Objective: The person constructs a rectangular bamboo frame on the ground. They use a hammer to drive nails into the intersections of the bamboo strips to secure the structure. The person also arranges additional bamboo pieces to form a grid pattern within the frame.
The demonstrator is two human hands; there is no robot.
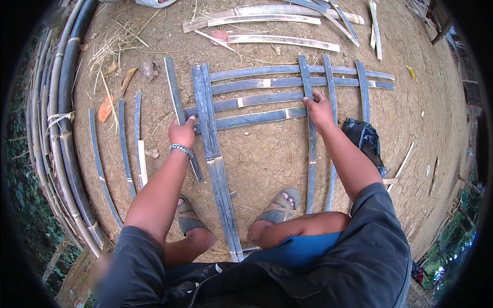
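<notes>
Dark split-bamboo strips lie crossed in a lattice on the ground in front of me. My left hand (182, 133), with a chain bracelet at its wrist, is closed at the left end of the lowest crosswise strip (251, 120). A loose lengthwise strip (175, 87) passes beside and under that hand. Just right of it lies a wide bamboo slat (209, 123) over the crosswise strips' left ends. My right hand (320, 112) pinches a lengthwise strip (311, 149) where it crosses the third crosswise strip (272, 97). Its curled fingers partly hide the grip.
Two more lengthwise strips (329, 77) (362, 87) cross at the right, near a black plastic bag (363, 139). Loose strips (123, 143) lie to the left beside long bamboo poles (65, 102). Pale split pieces (282, 41) lie at the far side. My sandalled feet (277, 208) flank the wide slat.
</notes>
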